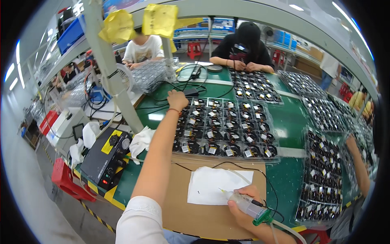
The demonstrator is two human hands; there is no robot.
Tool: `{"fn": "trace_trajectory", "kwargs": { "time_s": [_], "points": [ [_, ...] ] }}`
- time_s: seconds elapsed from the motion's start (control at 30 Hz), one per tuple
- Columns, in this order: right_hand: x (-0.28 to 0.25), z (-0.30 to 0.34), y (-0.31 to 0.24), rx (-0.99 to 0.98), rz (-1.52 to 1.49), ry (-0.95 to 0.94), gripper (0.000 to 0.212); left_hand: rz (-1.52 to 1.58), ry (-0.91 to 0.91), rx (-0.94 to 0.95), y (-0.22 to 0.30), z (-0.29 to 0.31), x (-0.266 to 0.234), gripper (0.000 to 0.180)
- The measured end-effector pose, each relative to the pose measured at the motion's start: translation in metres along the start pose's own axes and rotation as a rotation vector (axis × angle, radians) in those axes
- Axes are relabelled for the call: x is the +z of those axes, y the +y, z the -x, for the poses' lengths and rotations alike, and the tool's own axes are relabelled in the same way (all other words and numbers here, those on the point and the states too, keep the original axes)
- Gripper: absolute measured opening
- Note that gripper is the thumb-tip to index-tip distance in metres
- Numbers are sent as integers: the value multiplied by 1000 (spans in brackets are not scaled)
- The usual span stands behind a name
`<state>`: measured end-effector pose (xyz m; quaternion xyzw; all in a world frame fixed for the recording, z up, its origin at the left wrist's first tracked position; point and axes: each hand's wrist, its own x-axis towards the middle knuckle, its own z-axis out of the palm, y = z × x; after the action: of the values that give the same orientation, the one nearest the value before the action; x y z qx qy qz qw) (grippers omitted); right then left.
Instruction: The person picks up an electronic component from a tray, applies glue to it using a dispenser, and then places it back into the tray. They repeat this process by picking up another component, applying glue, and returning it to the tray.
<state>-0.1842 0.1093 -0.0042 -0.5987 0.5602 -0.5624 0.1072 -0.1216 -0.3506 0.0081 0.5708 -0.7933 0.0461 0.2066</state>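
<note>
My left hand (177,101) reaches to the far left corner of a clear plastic tray (266,159) that holds rows of small round black parts with white labels. Its fingers curl there beside a black power adapter (191,92), and what they grip, if anything, is hidden. In my right hand (240,209) is a dispensing syringe (248,204) with a clear barrel, a green cap and a thin yellowish needle. The needle points left above a white sheet of paper (207,183), which lies on brown cardboard (178,213) and bears a small dark mark.
A black dispenser box (99,158) with a gauge stands left, next to crumpled white cloth (142,142) and a metal post (111,65). More filled trays (321,179) lie right. Across the green table, a person in black (243,49) handles parts. Hoses and cables cross the cardboard.
</note>
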Motion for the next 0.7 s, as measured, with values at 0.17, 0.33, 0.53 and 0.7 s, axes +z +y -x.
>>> {"fn": "trace_trajectory", "kwargs": {
  "time_s": [0.17, 0.33, 0.53, 0.7],
  "points": [
    [-4, 3, -2, 97, 22, 18, 36, 91, 118, -100, 10, 7, -5, 22],
    [3, 0, -1, 106, -17, 31, 35, 304, 110, -115, -13, 11, -17, 22],
    [3, 3, 9, 26, 54, 66, 33, 1622, -111, -380, -30, 50, -44, 19],
    [4, 2, 18, 20, 49, 121, 32, 2036, -538, -169, -36, 151, -91, 20]
  ]
}}
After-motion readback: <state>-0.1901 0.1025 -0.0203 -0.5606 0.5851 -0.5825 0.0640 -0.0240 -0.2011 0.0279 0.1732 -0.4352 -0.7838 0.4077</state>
